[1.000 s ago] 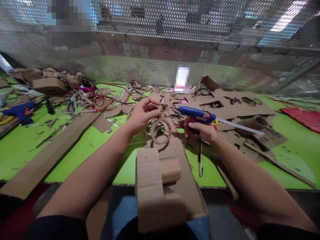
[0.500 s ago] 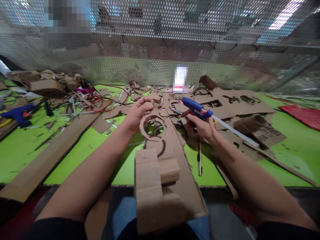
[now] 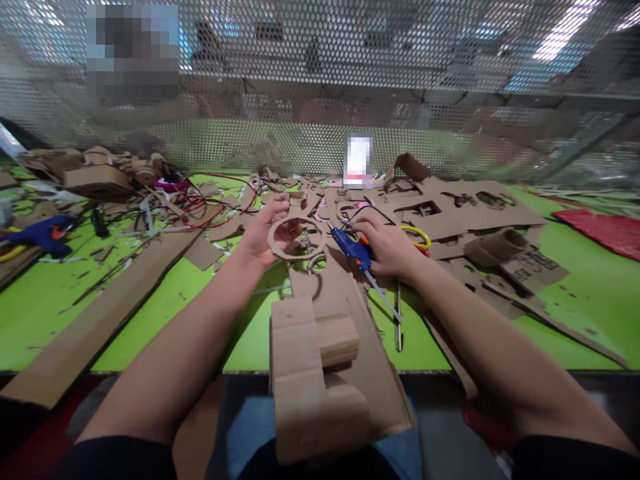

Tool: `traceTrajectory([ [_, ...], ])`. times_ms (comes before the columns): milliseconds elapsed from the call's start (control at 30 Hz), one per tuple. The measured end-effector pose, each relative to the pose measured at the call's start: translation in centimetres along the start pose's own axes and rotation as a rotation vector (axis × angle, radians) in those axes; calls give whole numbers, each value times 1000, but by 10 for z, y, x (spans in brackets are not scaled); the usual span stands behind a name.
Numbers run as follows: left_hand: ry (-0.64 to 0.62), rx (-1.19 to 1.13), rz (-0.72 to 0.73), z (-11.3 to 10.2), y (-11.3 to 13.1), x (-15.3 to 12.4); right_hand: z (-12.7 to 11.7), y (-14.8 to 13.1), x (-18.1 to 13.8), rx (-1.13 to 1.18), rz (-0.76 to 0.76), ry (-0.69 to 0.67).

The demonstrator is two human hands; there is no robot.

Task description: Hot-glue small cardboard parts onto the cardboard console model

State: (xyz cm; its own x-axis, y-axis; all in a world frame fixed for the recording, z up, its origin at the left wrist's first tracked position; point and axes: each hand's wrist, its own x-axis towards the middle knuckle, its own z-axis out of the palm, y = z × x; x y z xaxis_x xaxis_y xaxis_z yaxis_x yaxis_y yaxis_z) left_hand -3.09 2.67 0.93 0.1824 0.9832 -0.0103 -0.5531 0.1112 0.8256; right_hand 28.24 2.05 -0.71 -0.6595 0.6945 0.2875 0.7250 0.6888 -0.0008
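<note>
My left hand [image 3: 263, 235] is closed around the left side of a cardboard ring [image 3: 275, 249], with fingertips showing through its opening. A small bent cardboard piece [image 3: 299, 199] stands by the thumb and forefinger; whether it is joined to the ring I cannot tell. My right hand [image 3: 390, 247] grips a blue glue gun [image 3: 350, 248]. Its nozzle points up and left, close to the ring's right edge, and a glue stick [image 3: 383, 293] trails from its rear. Below the ring, a long cardboard build [image 3: 297, 373] with a blocky end reaches over my lap.
Cardboard sheets with cut-outs [image 3: 470, 213] lie at the right, with a utility knife [image 3: 399, 320] nearer me. A long cardboard strip [image 3: 115, 293], another blue glue gun [image 3: 40, 237] and red cables [image 3: 215, 213] are at the left. A perforated metal screen [image 3: 300, 100] closes the back.
The glue gun has moved left and down to the ring, its body turned more steeply. The ring has tilted and shifted slightly left with my left hand.
</note>
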Motion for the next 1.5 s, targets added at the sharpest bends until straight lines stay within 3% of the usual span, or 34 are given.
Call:
traceTrajectory([
  [167,-9,12,29,-2,-2,3,3,-5,3,33,-118,-106],
  [300,-25,4,32,1,-4,2,-8,-8,-1,-19,-194,-114],
  [467,-57,-8,28,8,-6,-3,-28,-2,-12,-60,-135,-89],
  [633,-91,40,14,11,-16,-3,-21,-8,-13,256,-89,131],
  [900,-240,172,62,18,-37,-8,2,-48,-7,528,150,564],
  [1233,-394,386,195,21,-47,-15,6,-63,-3,583,124,729],
  [1500,-408,531,313,27,-44,-22,8,-65,-6,463,15,832],
])
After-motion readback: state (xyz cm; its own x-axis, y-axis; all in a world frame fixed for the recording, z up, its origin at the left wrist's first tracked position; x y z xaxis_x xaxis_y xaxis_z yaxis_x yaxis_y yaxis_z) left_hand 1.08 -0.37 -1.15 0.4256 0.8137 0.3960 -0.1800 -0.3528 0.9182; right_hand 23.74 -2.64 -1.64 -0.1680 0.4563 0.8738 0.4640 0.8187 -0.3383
